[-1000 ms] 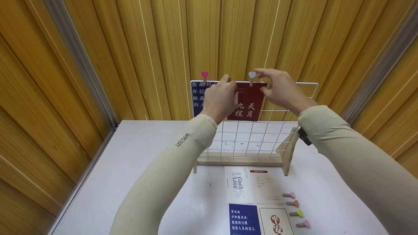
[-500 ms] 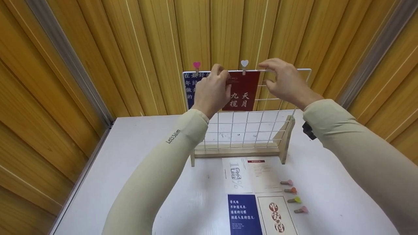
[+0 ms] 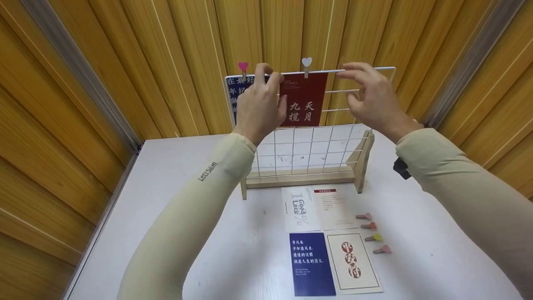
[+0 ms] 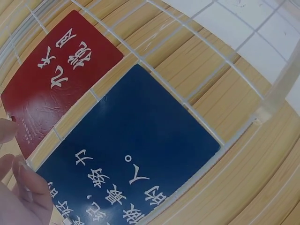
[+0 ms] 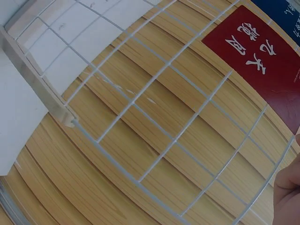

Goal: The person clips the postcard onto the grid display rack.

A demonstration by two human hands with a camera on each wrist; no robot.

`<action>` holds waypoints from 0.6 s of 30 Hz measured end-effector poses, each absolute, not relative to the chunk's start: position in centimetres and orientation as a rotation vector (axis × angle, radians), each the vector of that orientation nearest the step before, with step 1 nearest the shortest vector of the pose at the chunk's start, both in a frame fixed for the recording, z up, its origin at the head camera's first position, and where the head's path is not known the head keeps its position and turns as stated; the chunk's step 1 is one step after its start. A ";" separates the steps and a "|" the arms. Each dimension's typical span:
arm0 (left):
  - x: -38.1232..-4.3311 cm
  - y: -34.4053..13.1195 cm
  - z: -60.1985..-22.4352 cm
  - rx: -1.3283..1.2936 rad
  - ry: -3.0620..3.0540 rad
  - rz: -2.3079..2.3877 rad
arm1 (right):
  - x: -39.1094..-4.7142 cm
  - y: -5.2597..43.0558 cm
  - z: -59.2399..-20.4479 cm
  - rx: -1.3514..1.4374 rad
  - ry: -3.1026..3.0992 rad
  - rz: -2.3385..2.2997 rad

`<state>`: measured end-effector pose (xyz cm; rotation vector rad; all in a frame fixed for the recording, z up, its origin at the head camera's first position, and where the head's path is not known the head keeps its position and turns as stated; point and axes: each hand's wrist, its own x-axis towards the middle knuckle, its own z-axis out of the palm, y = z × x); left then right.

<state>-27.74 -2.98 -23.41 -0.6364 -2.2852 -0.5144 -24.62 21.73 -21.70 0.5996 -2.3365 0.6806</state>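
In the head view my left hand (image 3: 262, 102) is at the wire rack's top bar, in front of the blue card and beside the red one. Its thumb stands apart from the fingers. My right hand (image 3: 374, 93) is at the top bar right of the red card, fingertips by the wire, thumb apart from them. The red card (image 3: 300, 93) hangs from a clip with a white heart (image 3: 307, 62). The blue card (image 4: 136, 126) hangs to its left from a clip with a pink heart (image 3: 243, 66); my left hand partly covers it in the head view.
The wire grid rack (image 3: 306, 141) stands on wooden feet (image 3: 362, 166) on the white table (image 3: 166, 200). In front lie a Good Luck card (image 3: 300, 208), a cream card (image 3: 333, 208), a blue card (image 3: 311, 271), a red-seal card (image 3: 354, 266) and several heart clips (image 3: 374, 237).
My right hand has moved right from the white-heart clip along the top bar. My left hand's fingers have loosened and its thumb has dropped. The head view has tilted down.
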 end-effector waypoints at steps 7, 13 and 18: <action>-27.1 -3.9 -24.7 -0.662 -2.269 -0.556 | -23.5 22.9 -23.5 0.597 -2.295 0.793; -27.0 -4.3 -26.2 -0.678 -2.251 -0.556 | -22.7 24.2 -25.0 0.557 -2.337 0.841; -26.3 -4.6 -28.9 -0.699 -2.267 -0.575 | -21.4 25.4 -27.8 0.520 -2.391 0.851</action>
